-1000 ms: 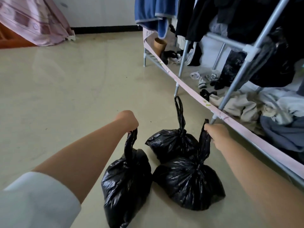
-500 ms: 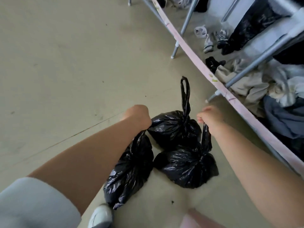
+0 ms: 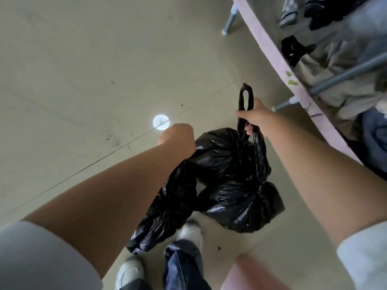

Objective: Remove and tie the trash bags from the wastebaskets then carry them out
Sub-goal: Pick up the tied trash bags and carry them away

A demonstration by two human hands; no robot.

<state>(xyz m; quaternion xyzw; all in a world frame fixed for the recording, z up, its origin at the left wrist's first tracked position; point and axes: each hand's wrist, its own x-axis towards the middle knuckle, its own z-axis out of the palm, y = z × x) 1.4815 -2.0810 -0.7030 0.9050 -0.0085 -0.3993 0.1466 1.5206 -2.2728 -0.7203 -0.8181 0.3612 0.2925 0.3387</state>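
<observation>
Three tied black trash bags hang close together above the floor. My left hand (image 3: 178, 138) is a closed fist on the neck of the left bag (image 3: 167, 208), which dangles down by my feet. My right hand (image 3: 254, 119) grips the tied handles of two bags: the far bag (image 3: 219, 149), whose loop sticks up above my fingers, and the near bag (image 3: 247, 208) hanging lower on a long twisted neck. The bags touch one another.
A pink-edged rack base (image 3: 278, 61) with grey metal legs (image 3: 230, 19) runs along the right, with piled clothes (image 3: 339, 65) behind it. My white shoes (image 3: 189, 233) and jeans (image 3: 184, 266) are below the bags. Beige floor (image 3: 83, 80) spreads to the left.
The view has tipped downward. My right hand has taken hold of the far bag's handle as well, and all three bags have risen off the floor.
</observation>
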